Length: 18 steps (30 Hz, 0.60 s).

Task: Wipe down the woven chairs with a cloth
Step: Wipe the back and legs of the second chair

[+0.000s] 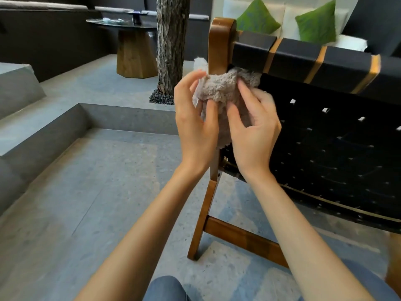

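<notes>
Head view: both hands, left hand point(196, 124) and right hand point(255, 129), pinch a fluffy beige cloth point(221, 90) bunched against the black woven chair's brown wooden post point(219, 51), probably regathering it for wiping.

A courtyard-style lounge: a tree trunk point(171, 40) rises from grey stone paving point(97, 192) at top centre, stone steps point(43, 131) at left, a woven chair point(336, 137) at right, green cushions point(257, 15) on a sofa point(286, 20) behind.
</notes>
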{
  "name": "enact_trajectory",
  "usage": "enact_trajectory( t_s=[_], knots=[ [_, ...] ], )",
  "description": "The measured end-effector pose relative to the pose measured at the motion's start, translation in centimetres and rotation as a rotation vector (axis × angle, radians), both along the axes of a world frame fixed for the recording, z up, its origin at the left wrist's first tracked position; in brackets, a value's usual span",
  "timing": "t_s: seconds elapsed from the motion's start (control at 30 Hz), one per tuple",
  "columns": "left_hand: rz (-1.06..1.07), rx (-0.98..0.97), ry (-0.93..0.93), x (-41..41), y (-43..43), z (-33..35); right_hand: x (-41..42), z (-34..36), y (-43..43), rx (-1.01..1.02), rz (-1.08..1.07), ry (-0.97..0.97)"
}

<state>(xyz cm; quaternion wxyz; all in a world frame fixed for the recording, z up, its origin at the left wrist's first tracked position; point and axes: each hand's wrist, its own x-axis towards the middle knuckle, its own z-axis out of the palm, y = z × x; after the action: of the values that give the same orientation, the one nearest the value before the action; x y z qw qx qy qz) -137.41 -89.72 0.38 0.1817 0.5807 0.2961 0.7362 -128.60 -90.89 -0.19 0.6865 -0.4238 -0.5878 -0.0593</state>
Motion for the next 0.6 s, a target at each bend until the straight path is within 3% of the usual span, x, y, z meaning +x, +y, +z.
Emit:
enact_trajectory(
  t_s=[0.27,0.43,0.6],
  knots=[
    [-0.132,-0.063,-0.068,-0.4,1.4,-2.1,0.0,-3.0,1.7,0.009,0.052,0.06],
    [-0.174,-0.197,-0.06,0.0,2.3,-6.9,1.0,-7.9,2.6,-0.185,0.107,0.099],
    [-0.244,-0.347,0.065,-0.2,4.6,-12.9,2.0,-12.9,3.4,-0.459,0.196,0.161]
  ],
)
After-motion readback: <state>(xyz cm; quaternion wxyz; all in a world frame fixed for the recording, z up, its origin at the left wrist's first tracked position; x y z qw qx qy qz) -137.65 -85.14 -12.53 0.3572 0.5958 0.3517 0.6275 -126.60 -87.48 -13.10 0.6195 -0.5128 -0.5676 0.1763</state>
